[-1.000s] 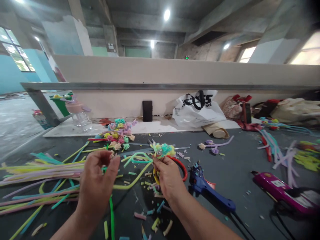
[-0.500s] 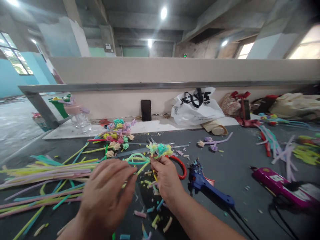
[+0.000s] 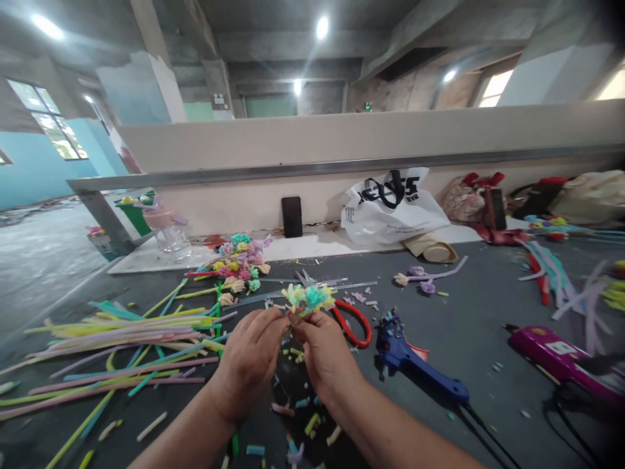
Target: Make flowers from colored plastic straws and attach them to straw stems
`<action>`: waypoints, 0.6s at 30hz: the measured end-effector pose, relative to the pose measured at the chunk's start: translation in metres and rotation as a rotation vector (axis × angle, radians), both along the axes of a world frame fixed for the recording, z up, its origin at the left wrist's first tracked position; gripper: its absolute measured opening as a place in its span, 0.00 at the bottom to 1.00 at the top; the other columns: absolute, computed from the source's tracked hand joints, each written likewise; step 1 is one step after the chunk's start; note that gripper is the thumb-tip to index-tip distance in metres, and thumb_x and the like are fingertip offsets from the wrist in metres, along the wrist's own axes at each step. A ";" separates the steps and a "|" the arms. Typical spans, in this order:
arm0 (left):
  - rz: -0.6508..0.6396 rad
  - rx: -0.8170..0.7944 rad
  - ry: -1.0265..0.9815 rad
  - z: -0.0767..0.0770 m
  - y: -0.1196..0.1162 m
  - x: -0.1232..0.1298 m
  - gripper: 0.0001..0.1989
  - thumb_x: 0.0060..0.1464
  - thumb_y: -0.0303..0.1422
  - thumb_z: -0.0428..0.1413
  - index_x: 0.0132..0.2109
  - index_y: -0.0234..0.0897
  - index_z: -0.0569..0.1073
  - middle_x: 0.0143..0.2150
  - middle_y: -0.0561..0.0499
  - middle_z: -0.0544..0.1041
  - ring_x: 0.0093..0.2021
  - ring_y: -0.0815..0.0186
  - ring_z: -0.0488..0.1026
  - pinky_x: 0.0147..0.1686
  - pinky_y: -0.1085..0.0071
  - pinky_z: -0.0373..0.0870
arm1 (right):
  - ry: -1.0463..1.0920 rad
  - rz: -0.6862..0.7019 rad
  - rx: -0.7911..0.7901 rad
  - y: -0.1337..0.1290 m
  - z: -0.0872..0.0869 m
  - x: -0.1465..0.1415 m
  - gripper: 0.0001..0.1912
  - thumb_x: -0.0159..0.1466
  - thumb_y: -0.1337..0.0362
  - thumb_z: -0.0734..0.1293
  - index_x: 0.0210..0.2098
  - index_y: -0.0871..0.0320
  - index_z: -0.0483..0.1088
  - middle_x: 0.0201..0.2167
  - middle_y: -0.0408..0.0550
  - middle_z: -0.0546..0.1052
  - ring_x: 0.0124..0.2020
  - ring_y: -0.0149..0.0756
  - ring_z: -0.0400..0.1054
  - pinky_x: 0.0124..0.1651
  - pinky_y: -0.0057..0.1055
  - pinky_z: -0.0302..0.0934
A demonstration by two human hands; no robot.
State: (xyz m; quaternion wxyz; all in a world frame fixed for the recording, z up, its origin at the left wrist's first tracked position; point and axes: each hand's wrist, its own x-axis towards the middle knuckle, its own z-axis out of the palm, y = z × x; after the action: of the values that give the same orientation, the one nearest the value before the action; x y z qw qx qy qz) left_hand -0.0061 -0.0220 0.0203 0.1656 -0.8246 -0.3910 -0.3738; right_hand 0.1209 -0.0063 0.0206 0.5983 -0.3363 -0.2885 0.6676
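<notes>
A small bunch of pipe-cleaner flowers [image 3: 308, 297], yellow and turquoise, stands above my joined fingertips at the middle of the table. My right hand [image 3: 325, 348] is closed in a pinch on its base. My left hand [image 3: 254, 357] is closed too, its fingertips at the same base, touching the right fingers; the stems between them are hidden. Just behind and right of my right hand lie red-handled scissors [image 3: 359, 324], partly covered. Left of my left hand, loose pipe cleaners [image 3: 122, 342] in pastel colours lie in a heap. Cut bits [image 3: 312, 423] are scattered below my hands.
A blue glue gun [image 3: 420, 368] and a magenta tool [image 3: 551, 355], both corded, lie to the right. Finished flowers [image 3: 239, 264] are piled at back left. A phone [image 3: 291, 217] and white bag [image 3: 390, 212] stand by the partition. A purple flower stem [image 3: 442, 273] lies back right.
My left hand has moved right and away from me to meet my right hand at the flowers. The green and yellow stem loops seen between the hands are now hidden. The view has shifted slightly.
</notes>
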 end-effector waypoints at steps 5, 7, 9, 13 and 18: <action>-0.052 -0.063 -0.072 -0.001 -0.001 0.002 0.11 0.54 0.21 0.46 0.41 0.34 0.70 0.40 0.45 0.74 0.42 0.63 0.70 0.44 0.66 0.67 | -0.015 0.003 0.078 0.001 -0.003 -0.001 0.07 0.44 0.65 0.73 0.20 0.59 0.71 0.19 0.40 0.71 0.23 0.29 0.59 0.32 0.27 0.53; -0.016 -0.168 -0.161 0.003 -0.002 0.004 0.10 0.55 0.23 0.46 0.37 0.34 0.71 0.36 0.46 0.74 0.39 0.63 0.70 0.40 0.67 0.67 | -0.014 0.025 0.121 0.002 -0.003 -0.001 0.06 0.46 0.65 0.72 0.23 0.59 0.73 0.21 0.41 0.73 0.25 0.30 0.62 0.34 0.28 0.54; 0.062 -0.361 -0.310 0.009 -0.003 0.008 0.09 0.55 0.27 0.47 0.32 0.35 0.72 0.31 0.49 0.74 0.33 0.64 0.70 0.34 0.69 0.66 | -0.031 0.041 0.165 0.002 -0.003 0.000 0.05 0.48 0.65 0.71 0.26 0.58 0.74 0.23 0.42 0.75 0.27 0.32 0.64 0.36 0.29 0.55; 0.141 -0.878 -0.720 0.023 -0.004 0.012 0.10 0.50 0.34 0.54 0.23 0.34 0.69 0.17 0.57 0.64 0.19 0.72 0.61 0.20 0.76 0.55 | -0.067 0.091 0.223 0.005 -0.004 0.002 0.06 0.48 0.67 0.71 0.28 0.56 0.75 0.24 0.40 0.76 0.27 0.34 0.66 0.37 0.30 0.57; -0.228 -1.460 -1.266 0.021 -0.005 0.006 0.14 0.44 0.37 0.59 0.23 0.33 0.63 0.16 0.60 0.58 0.15 0.78 0.51 0.16 0.80 0.46 | -0.063 0.161 0.203 0.004 -0.004 0.003 0.06 0.47 0.67 0.72 0.27 0.57 0.75 0.22 0.40 0.75 0.25 0.33 0.66 0.33 0.29 0.57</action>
State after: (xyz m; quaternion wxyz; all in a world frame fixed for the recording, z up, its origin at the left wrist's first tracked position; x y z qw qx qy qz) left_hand -0.0002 -0.0268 0.0414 -0.6646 -0.4038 -0.4611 -0.4273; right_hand 0.1236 -0.0022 0.0169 0.5644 -0.2707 -0.3994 0.6699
